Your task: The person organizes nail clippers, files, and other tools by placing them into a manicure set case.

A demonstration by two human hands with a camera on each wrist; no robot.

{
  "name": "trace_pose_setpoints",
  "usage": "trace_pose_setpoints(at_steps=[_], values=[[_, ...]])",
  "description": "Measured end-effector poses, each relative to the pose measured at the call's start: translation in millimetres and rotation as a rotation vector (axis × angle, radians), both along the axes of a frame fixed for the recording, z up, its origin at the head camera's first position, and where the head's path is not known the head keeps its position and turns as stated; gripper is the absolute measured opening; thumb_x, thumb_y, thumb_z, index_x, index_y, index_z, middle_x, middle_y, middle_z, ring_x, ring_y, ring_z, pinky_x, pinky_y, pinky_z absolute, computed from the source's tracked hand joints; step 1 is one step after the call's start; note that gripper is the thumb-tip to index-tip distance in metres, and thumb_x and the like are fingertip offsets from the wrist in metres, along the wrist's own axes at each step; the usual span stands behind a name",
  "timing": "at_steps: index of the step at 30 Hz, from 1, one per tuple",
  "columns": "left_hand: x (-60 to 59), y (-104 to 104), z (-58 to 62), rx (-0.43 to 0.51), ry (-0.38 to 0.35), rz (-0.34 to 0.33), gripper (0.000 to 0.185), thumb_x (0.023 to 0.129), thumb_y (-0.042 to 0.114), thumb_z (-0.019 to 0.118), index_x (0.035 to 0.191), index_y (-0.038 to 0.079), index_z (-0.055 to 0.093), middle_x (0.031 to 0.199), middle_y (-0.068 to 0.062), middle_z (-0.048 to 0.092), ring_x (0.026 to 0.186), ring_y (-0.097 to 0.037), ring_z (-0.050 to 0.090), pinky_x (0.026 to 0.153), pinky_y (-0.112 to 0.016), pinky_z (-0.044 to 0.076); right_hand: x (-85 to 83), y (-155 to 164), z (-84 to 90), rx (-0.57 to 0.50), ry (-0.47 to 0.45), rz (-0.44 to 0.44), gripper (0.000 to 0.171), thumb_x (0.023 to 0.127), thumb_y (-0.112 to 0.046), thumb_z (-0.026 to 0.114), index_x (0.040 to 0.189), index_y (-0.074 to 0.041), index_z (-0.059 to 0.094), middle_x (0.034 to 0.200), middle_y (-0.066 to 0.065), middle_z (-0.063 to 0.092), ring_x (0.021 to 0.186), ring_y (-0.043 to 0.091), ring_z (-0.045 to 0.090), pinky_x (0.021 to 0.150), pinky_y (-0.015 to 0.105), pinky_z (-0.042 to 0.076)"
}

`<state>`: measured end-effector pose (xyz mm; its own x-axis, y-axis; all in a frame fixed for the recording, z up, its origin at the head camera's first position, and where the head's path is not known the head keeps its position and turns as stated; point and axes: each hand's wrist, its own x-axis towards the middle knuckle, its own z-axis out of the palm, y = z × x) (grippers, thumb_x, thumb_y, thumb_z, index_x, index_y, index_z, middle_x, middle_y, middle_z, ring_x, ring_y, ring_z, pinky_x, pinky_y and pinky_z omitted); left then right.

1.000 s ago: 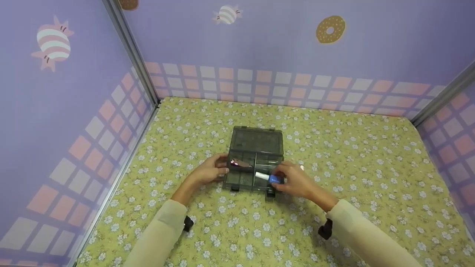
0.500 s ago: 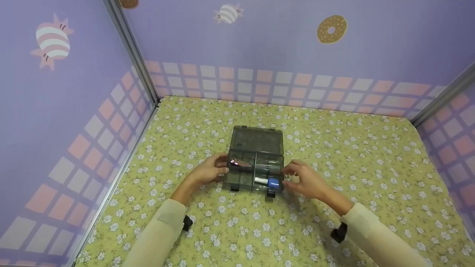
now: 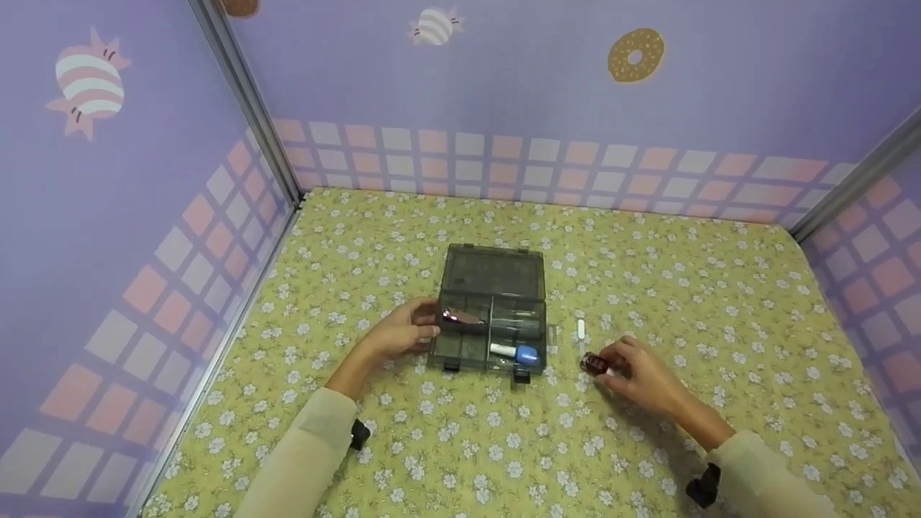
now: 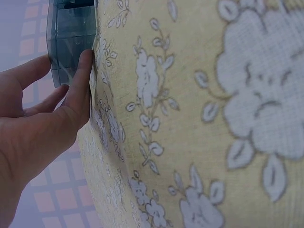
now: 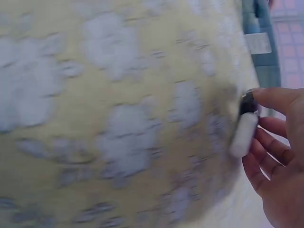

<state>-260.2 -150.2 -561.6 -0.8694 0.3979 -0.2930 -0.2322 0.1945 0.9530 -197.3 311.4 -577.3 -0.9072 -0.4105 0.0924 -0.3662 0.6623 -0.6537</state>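
A smoky translucent organizer box (image 3: 464,352) lies with its lid (image 3: 494,272) folded back. The fingertips of my left hand (image 3: 398,331) touch its left wall; the left wrist view shows this too (image 4: 52,102). My right hand (image 3: 644,374), right of the box, pinches a dark red nail polish bottle (image 3: 594,364) just over the cloth. In the right wrist view its white cap (image 5: 244,135) points back toward the palm. A blue nail polish bottle (image 3: 527,355) with a white cap lies in the front right compartment. A shiny rose-brown tapered item (image 3: 464,316) sits in the back left one.
A slim white-ended piece (image 3: 581,329) lies on the flowered cloth (image 3: 460,453) between the box and my right hand. Purple printed panels (image 3: 504,72) stand at the back and sides. Latches (image 3: 522,377) stick out at the box's front.
The blue nail polish bottle was let go inside the box. My right hand has moved right, away from the box, and now holds the dark red bottle. My left hand stays put.
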Motion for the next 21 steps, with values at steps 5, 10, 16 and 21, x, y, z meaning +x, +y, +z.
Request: trace_pose_setpoints(at_steps=[5,10,16,21], values=[[0.4,0,1.4,0.009,0.002,-0.005,0.065,0.106,-0.002,0.058,0.165,0.001,0.030,0.157,-0.024,0.048,0.140,-0.038,0.053,0.105,-0.054,0.052,4.7,-3,-8.3,0.062,0.086,-0.048,0.024,0.092,-0.013,0.086,0.110,-0.007,0.073,0.104,0.002,0.063,0.088,0.016,0.059,0.073,0.035,0.053],[1.6,1,1.4,0.008,-0.004,-0.006,0.066,0.106,-0.002,0.058,0.165,0.001,0.029,0.157,-0.025,0.048,0.139,-0.038,0.053,0.105,-0.055,0.052,2.7,-15,-4.8,0.092,0.075,-0.060,0.021,0.093,-0.013,0.083,0.109,-0.007,0.071,0.104,0.003,0.063,0.088,0.015,0.060,0.072,0.036,0.055],[2.1,1,2.8,-0.004,-0.007,-0.003,0.066,0.106,0.000,0.059,0.165,0.002,0.029,0.158,-0.024,0.047,0.140,-0.039,0.052,0.106,-0.056,0.051,-8.1,-37,10.7,0.022,0.033,-0.050,0.023,0.092,-0.013,0.084,0.111,-0.008,0.072,0.105,0.000,0.067,0.091,0.015,0.064,0.077,0.036,0.058],[2.3,0,4.0,-0.017,-0.003,-0.005,0.066,0.107,0.000,0.058,0.166,0.002,0.028,0.160,-0.024,0.044,0.143,-0.039,0.049,0.107,-0.057,0.050,-17.4,-63,20.6,-0.006,0.094,0.010,0.024,0.090,-0.015,0.086,0.109,-0.009,0.073,0.103,-0.002,0.068,0.090,0.015,0.065,0.079,0.035,0.059]])
